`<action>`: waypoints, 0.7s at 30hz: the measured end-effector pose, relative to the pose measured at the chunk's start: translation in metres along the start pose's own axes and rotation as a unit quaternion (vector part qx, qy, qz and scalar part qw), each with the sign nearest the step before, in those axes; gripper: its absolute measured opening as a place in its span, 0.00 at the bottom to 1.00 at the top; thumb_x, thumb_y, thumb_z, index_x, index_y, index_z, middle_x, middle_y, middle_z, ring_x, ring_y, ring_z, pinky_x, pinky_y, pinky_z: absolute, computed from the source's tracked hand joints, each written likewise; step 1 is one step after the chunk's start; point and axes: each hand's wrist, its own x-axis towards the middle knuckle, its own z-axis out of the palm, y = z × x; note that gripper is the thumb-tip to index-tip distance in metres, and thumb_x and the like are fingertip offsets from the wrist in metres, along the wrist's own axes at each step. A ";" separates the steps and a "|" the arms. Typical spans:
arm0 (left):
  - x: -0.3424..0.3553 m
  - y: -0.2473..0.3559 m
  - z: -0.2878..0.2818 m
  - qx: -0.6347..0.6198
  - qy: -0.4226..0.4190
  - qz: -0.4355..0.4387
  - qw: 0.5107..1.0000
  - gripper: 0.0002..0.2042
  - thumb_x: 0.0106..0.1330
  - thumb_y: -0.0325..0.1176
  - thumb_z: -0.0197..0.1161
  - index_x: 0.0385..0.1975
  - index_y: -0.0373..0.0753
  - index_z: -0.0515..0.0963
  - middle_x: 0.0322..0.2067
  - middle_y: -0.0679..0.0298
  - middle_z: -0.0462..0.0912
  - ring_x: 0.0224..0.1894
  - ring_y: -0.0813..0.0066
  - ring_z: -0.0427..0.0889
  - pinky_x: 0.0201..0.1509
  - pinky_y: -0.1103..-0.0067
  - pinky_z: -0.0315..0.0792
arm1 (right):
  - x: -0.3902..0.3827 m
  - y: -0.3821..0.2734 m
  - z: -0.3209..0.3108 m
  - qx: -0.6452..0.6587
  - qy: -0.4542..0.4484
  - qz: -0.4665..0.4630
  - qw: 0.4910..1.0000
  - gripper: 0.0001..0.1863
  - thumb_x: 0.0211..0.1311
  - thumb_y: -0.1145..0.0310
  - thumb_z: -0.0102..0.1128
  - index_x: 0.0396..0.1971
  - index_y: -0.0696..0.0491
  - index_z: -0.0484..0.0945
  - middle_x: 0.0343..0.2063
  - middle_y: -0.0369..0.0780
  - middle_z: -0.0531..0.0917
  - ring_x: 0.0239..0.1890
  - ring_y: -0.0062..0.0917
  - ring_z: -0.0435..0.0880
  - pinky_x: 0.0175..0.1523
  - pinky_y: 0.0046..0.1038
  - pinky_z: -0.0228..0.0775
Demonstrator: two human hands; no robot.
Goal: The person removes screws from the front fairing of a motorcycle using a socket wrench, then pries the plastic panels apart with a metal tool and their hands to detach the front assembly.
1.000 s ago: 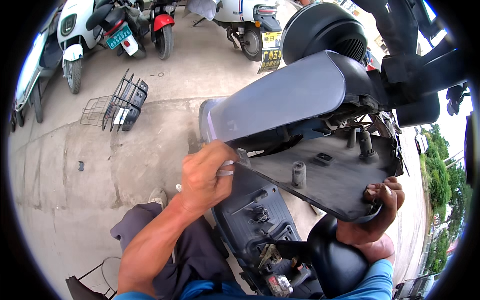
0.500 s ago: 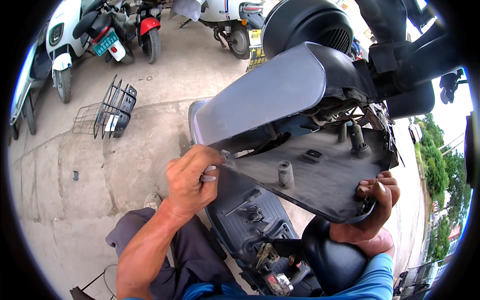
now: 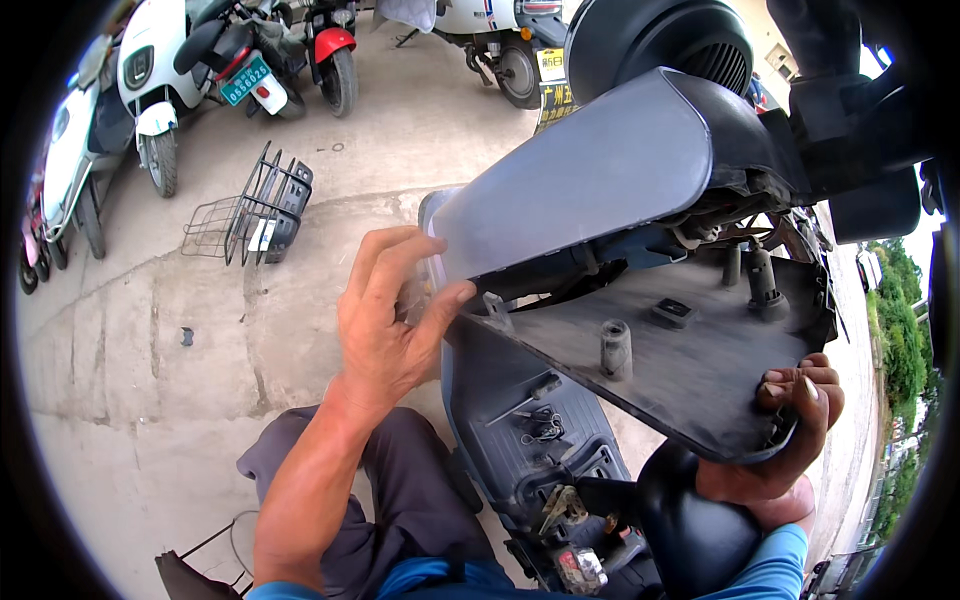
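A dark, dusty plastic scooter panel point(image 3: 560, 325) is tilted with its inner side up, showing hollow posts. My right hand point(image 3: 790, 420) grips its near right corner, fingers curled over the edge. Close to the panel's left end, my left hand point(image 3: 392, 310) has thumb and fingers spread apart, the fingertips by the lower left edge of the grey front cover point(image 3: 580, 170). Whether they touch that edge I cannot tell. A pale clip point(image 3: 496, 310) stands on the panel's left end. Between cover and panel is a gap with dark parts inside.
Below lies the scooter's dark footboard point(image 3: 530, 425) with keys point(image 3: 543, 425) on it, and a black seat point(image 3: 690, 520) beside my right arm. A black wire basket point(image 3: 265, 210) lies on the concrete at left. Several parked scooters point(image 3: 150, 90) line the back.
My left hand has opened from a pinch at the panel's left end, and the metal prongs seen between its fingers no longer show. My right hand keeps its grip. The view has shifted.
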 end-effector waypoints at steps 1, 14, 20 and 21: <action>0.002 -0.002 0.002 0.017 -0.007 0.014 1.000 0.21 0.60 0.30 0.81 0.51 0.36 0.82 0.51 0.63 0.82 0.24 0.84 0.64 0.25 0.82 0.62 | -0.001 0.001 -0.003 -0.002 -0.015 -0.002 1.000 0.42 0.54 0.66 0.69 0.68 0.60 0.63 0.45 0.40 0.76 0.51 0.34 0.73 0.73 0.52 0.58; 0.002 -0.010 0.019 0.133 -0.034 0.106 0.985 0.36 0.50 0.04 0.61 0.64 0.34 0.80 0.61 0.49 0.83 0.50 0.60 0.92 0.46 0.74 0.92 | -0.003 0.007 -0.007 0.016 -0.026 -0.008 1.000 0.45 0.53 0.63 0.71 0.70 0.56 0.61 0.46 0.38 0.75 0.51 0.35 0.73 0.72 0.52 0.59; 0.000 -0.010 0.023 0.090 -0.028 0.074 0.993 0.37 0.48 0.03 0.59 0.63 0.35 0.80 0.61 0.49 0.83 0.52 0.60 0.92 0.46 0.74 0.91 | -0.003 0.007 -0.002 0.017 -0.012 -0.006 1.000 0.42 0.54 0.61 0.71 0.68 0.57 0.64 0.46 0.38 0.75 0.52 0.34 0.73 0.72 0.51 0.59; 0.001 -0.011 0.022 0.082 -0.027 0.071 0.994 0.36 0.49 0.03 0.61 0.63 0.35 0.80 0.60 0.50 0.84 0.52 0.60 0.92 0.45 0.74 0.91 | -0.002 0.007 0.000 0.023 -0.003 -0.008 1.000 0.42 0.54 0.61 0.71 0.68 0.57 0.64 0.45 0.38 0.75 0.52 0.34 0.73 0.72 0.51 0.59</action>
